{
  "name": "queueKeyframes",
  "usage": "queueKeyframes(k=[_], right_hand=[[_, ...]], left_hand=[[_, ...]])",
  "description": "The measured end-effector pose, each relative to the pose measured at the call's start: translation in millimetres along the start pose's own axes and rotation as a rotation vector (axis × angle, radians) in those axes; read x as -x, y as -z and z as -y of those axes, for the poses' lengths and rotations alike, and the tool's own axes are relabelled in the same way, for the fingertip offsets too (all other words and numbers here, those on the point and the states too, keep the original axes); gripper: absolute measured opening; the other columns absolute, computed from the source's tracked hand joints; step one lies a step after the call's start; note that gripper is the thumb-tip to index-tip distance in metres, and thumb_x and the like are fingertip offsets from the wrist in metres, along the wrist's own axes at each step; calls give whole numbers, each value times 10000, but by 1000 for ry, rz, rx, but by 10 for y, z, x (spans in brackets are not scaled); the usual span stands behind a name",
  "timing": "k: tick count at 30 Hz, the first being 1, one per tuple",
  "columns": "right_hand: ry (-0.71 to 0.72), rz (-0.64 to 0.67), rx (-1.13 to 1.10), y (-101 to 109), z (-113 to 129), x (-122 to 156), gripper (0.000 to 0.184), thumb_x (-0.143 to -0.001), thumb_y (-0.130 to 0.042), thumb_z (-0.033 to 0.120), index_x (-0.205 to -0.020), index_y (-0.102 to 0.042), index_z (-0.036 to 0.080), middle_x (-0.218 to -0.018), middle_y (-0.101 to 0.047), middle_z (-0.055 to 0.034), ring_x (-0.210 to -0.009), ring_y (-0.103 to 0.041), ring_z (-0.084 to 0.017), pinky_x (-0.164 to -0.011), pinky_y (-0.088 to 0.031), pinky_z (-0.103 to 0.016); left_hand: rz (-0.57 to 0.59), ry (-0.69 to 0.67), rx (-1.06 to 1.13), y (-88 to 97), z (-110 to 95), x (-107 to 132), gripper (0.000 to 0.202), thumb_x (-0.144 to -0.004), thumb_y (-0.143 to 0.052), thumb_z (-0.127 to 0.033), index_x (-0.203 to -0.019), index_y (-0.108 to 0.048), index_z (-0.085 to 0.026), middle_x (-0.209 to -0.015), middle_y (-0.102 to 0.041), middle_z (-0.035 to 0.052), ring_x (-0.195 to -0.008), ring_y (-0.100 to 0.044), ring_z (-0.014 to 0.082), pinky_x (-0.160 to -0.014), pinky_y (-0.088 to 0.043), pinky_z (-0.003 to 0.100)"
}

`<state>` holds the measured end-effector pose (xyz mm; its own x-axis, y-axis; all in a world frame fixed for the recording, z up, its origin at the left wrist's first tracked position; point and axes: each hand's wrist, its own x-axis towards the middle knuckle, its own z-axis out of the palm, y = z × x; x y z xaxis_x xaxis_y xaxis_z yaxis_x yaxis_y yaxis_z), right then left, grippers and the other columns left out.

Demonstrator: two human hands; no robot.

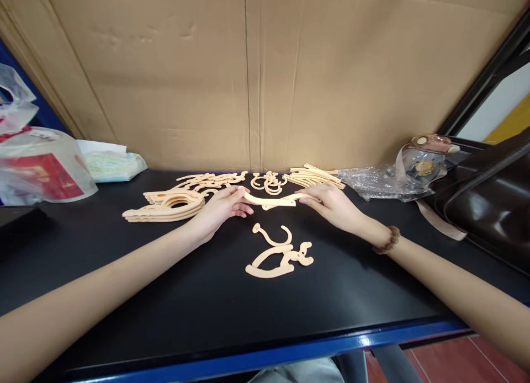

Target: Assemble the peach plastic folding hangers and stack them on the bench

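Note:
Above the table, my left hand [223, 211] and my right hand [333, 205] pinch opposite ends of a cream plastic hanger arm [259, 200], a long wavy strip held roughly level. A shorter flat piece [284, 204] with small holes shows just below it; whether it is joined on, I cannot tell. Nearer to me lie a loose hanger hook [278, 243] with a round button end and a curved hanger body piece [270, 272], with a small branched piece [304, 255] against its right side.
Left of my hands sit stacked hanger bodies [163, 213], with loose arms [215, 180] behind. Hooks [269, 182] and straight strips [312, 175] lie at the back. A plastic bag [45, 168], a tissue pack [111, 165], a clear wrapper [372, 181] and a dark bag [492, 190] flank them.

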<state>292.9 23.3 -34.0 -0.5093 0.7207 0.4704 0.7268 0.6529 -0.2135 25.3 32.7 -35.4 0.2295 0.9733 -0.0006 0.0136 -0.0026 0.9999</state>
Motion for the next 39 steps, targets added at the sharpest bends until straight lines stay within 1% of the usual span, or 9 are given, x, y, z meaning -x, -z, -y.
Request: queueKeyframes(k=[4, 7, 12, 18, 21, 26, 30, 35, 39], right_hand=[[-69, -49, 11, -14, -6, 1, 379, -985, -364, 410, -953, -678, 199, -858, -699, -55, -769, -615, -214, -745, -432, -331], [-70, -65, 24, -21, -30, -2, 401, -979, -358, 442, -937, -678, 203, -854, -698, -64, -786, -616, -228, -751, -432, -342], [-23, -50, 69, -14, -39, -1, 409, -988, -338, 436, -980, -678, 210, -859, -698, -67, -834, -625, -233, -799, -414, -358], [33, -50, 100, -5, -15, 12, 338, -994, -368, 375, -1089, -653, 222, -949, -710, -58, -904, -630, -227, -863, -371, -378], [41, -62, 107, -9, -25, 13, 326, -991, -377, 365, -1081, -654, 219, -971, -713, -60, -915, -632, -231, -879, -365, -389], [51, -81, 108, -11, -69, 18, 313, -979, -406, 372, -1093, -651, 213, -1008, -708, -71, -943, -630, -245, -899, -379, -405], [34, -110, 104, -2, -102, 21, 305, -960, -458, 384, -1141, -645, 226, -1012, -709, -61, -945, -621, -241, -910, -387, -396], [74, -62, 82, -11, -118, 13, 287, -933, -520, 380, -1132, -664, 231, -883, -700, -42, -835, -616, -217, -850, -409, -370], [110, 8, 53, -34, -91, 8, 319, -924, -528, 395, -1168, -653, 232, -847, -666, -41, -809, -590, -202, -797, -419, -347]], left_hand=[[9, -13, 0, 7, 15, -9, 174, -877, -577, -325, -923, -575, -156, -782, -649, 19, -676, -622, 122, -672, -477, 257], [-1, -14, 3, 10, 14, -6, 167, -871, -581, -317, -913, -578, -156, -762, -645, 17, -668, -622, 126, -663, -479, 259], [-17, -7, 12, 0, -1, 7, 160, -883, -567, -310, -913, -576, -152, -800, -662, 33, -673, -621, 123, -668, -482, 258], [-32, 0, 28, -3, -6, 7, 146, -896, -557, -292, -922, -579, -150, -810, -659, 32, -672, -618, 116, -670, -481, 253], [-42, -9, 29, -5, 5, 1, 144, -895, -554, -289, -925, -579, -150, -820, -654, 35, -665, -617, 116, -663, -481, 253], [-115, -32, 31, -33, 17, 2, 124, -904, -537, -271, -922, -551, -149, -758, -600, 1, -648, -624, 111, -652, -483, 249], [-150, -44, 28, -43, 30, -10, 114, -923, -501, -262, -944, -529, -153, -770, -576, -11, -636, -623, 98, -646, -486, 240], [-101, -83, 1, -20, 66, -32, 130, -918, -512, -306, -930, -500, -177, -843, -636, 9, -684, -647, 108, -661, -485, 238], [-83, -136, 6, -11, 90, -29, 162, -912, -515, -347, -901, -487, -188, -955, -678, 49, -820, -653, 133, -732, -491, 260]])
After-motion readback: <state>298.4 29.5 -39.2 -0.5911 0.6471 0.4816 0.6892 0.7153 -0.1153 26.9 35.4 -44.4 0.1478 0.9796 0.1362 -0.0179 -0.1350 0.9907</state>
